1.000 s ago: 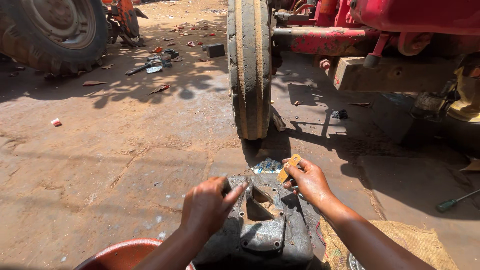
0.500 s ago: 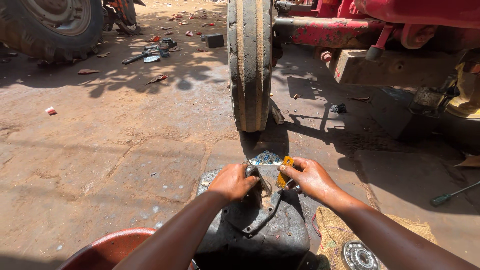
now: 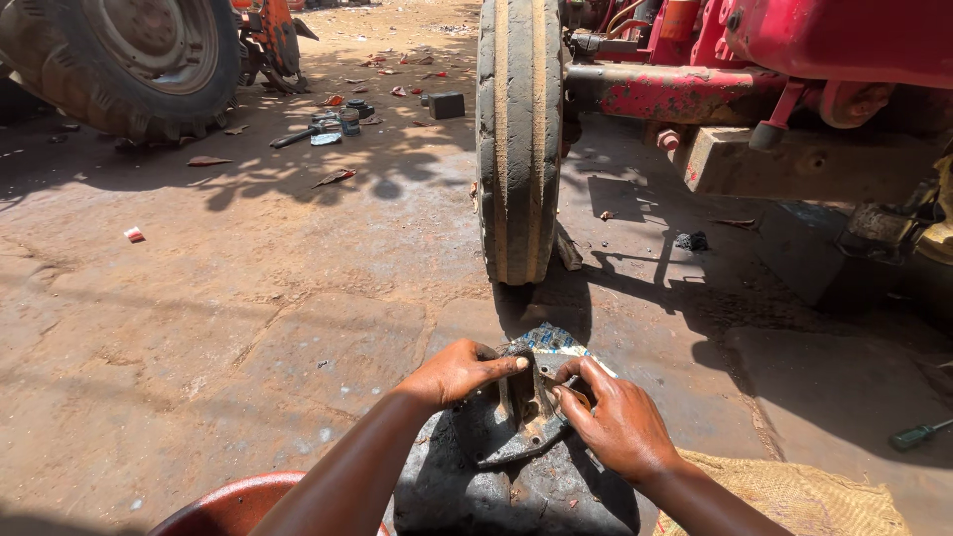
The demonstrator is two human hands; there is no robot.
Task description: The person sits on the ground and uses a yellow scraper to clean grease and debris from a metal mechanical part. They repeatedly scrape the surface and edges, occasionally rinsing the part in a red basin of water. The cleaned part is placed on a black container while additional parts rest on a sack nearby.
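Note:
A dark, greasy metal housing [image 3: 511, 476] lies on the ground in front of me, with a thin dark gasket-like sheet curling up off its top. My left hand [image 3: 459, 371] pinches the sheet's upper left edge. My right hand [image 3: 615, 422] grips its right side, fingers curled over the rim. A blue patterned scrap [image 3: 549, 338] lies just beyond the housing. The yellow piece my right hand held earlier is hidden.
A narrow tractor front tyre [image 3: 518, 139] stands just ahead, with the red tractor body [image 3: 794, 60] to the right. A big rear tyre [image 3: 129, 60] sits far left near scattered tools [image 3: 328, 127]. Burlap sacking [image 3: 794, 496] lies right, a red basin [image 3: 233, 506] lower left, a screwdriver [image 3: 918, 435] far right.
Both hands moved onto the top of the housing and took hold of the thin sheet, lifting its edge. The camera tilted slightly down and closer.

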